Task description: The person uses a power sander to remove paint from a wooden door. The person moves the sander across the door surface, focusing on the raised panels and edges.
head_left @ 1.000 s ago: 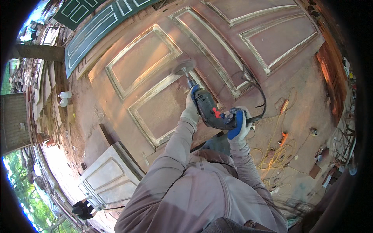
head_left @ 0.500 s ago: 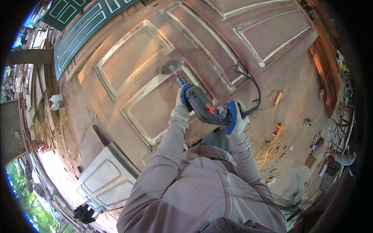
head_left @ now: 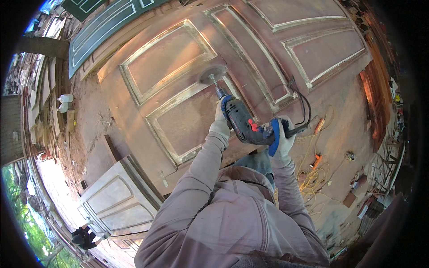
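I hold a dark power drill (head_left: 243,123) with a red switch in both gloved hands. My left hand (head_left: 221,119), in a white and blue glove, wraps round its front just behind the chuck. At the rear, my right hand (head_left: 282,139) grips the handle. A round disc (head_left: 212,74), blurred as if spinning, sits on the drill's tip. It is over the rail between two panels of a large brown wooden door (head_left: 134,117), close to the pale moulding; whether it touches cannot be made out. A black cord (head_left: 308,107) loops from the handle.
Yellow cable (head_left: 310,184) lies coiled on the ground at right, near orange connectors (head_left: 316,161). A grey panelled door (head_left: 115,203) lies lower left, with another person (head_left: 84,236) beside it. Green doors (head_left: 102,31) lie far left, near white jugs (head_left: 65,98). Reddish timber (head_left: 373,100) lines the right.
The whole view has shifted, so the doors and ground appear slightly displaced. My hands and the drill sit a little farther right in the picture; the disc remains over nearly the same rail.
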Action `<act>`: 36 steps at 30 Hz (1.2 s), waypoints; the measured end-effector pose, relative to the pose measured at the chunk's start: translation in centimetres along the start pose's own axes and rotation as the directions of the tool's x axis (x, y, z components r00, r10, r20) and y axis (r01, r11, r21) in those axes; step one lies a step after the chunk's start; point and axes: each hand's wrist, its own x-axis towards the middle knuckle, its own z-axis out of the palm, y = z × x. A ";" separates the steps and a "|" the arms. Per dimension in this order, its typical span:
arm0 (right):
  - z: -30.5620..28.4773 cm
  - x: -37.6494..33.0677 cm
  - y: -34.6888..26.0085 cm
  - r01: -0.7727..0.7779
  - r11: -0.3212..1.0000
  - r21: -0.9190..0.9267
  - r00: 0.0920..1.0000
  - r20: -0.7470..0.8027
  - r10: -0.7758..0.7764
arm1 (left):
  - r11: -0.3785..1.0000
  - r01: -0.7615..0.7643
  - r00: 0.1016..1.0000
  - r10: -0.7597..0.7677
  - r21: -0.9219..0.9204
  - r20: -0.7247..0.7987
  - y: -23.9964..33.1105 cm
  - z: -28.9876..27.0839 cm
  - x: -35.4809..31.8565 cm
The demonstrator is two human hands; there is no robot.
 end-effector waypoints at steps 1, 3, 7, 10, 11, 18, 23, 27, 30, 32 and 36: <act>0.2 -0.2 0.1 -0.048 0.999 -0.023 0.998 -0.048 0.047 | 1.000 -0.005 0.998 0.005 0.009 -0.063 0.2 -0.3 -0.1; 0.7 -0.7 0.2 -0.035 0.999 -0.023 0.998 -0.047 0.034 | 1.000 0.006 1.000 -0.006 0.001 0.023 0.3 -0.6 -0.3; 0.9 -0.7 0.1 -0.045 0.999 0.018 0.998 -0.038 0.046 | 0.999 -0.006 1.000 0.005 -0.035 -0.021 0.4 -0.9 -0.9; 0.6 0.2 0.5 -0.117 0.990 0.073 0.993 -0.012 0.118 | 0.996 -0.075 0.995 0.071 -0.050 -0.066 0.9 -1.9 -2.1; 0.6 0.5 0.8 -0.148 0.983 0.106 0.989 -0.003 0.149 | 0.996 -0.088 0.989 0.082 -0.036 -0.124 1.1 -2.2 -2.4; -1.1 1.4 0.8 -0.046 0.997 0.057 0.991 -0.124 0.053 | 1.000 -0.020 0.999 0.020 -0.006 -0.047 -0.6 -0.1 0.6; -1.8 1.8 -0.2 -0.014 0.996 0.083 0.994 -0.108 0.023 | 1.000 0.012 1.000 -0.011 0.029 -0.025 -1.4 1.7 1.8; -2.2 0.6 1.1 -0.064 0.993 0.097 0.983 -0.164 0.080 | 0.999 -0.021 0.997 0.018 -0.030 -0.078 -1.2 0.2 0.1; -3.2 0.4 3.1 -0.182 0.969 0.166 0.975 -0.098 0.200 | 0.991 -0.104 0.985 0.092 -0.080 -0.149 -0.7 -2.8 -1.9; -3.3 0.3 5.2 -0.242 0.948 0.209 0.966 -0.043 0.257 | 0.987 -0.148 0.967 0.130 -0.069 -0.221 0.6 -5.1 -2.8; -4.4 0.3 7.3 -0.184 0.958 0.221 0.972 -0.105 0.211 | 0.979 -0.172 0.953 0.194 0.114 -0.232 1.5 -6.3 -0.5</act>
